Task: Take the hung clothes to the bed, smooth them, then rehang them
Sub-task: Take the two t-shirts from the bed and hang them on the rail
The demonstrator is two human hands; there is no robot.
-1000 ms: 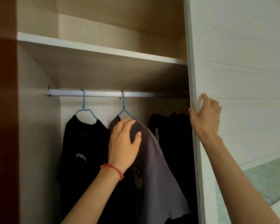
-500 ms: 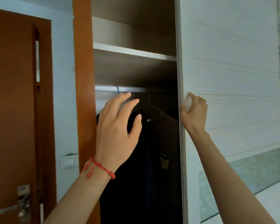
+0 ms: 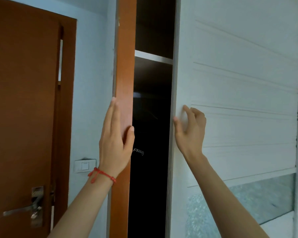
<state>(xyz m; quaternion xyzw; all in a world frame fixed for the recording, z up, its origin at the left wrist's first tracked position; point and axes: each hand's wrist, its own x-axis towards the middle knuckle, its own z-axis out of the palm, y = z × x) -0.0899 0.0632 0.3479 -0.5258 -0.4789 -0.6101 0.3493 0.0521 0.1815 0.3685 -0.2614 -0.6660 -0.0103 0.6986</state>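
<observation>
A narrow dark gap in the wardrobe shows a black shirt point(image 3: 148, 169) with white "-NING" lettering; the other hung clothes and the rail are hidden. My left hand point(image 3: 113, 143), with a red string at the wrist, lies flat along the orange wardrobe side panel point(image 3: 126, 66), thumb on its front face. My right hand point(image 3: 190, 133) touches the white sliding door point(image 3: 239, 74) near its left edge, its fingers loosely bent and fingertips on the door's face. Neither hand holds any clothing.
A white shelf point(image 3: 153, 56) crosses the gap above the shirt. A brown room door point(image 3: 24, 100) with a metal handle point(image 3: 22, 209) stands at the left, a light switch point(image 3: 85, 165) on the wall beside it. The sliding door has a frosted glass panel point(image 3: 248, 203) low down.
The sliding door has moved left, narrowing the opening and covering the grey and right-hand dark clothes. My left hand left the grey shirt and now lies on the side panel.
</observation>
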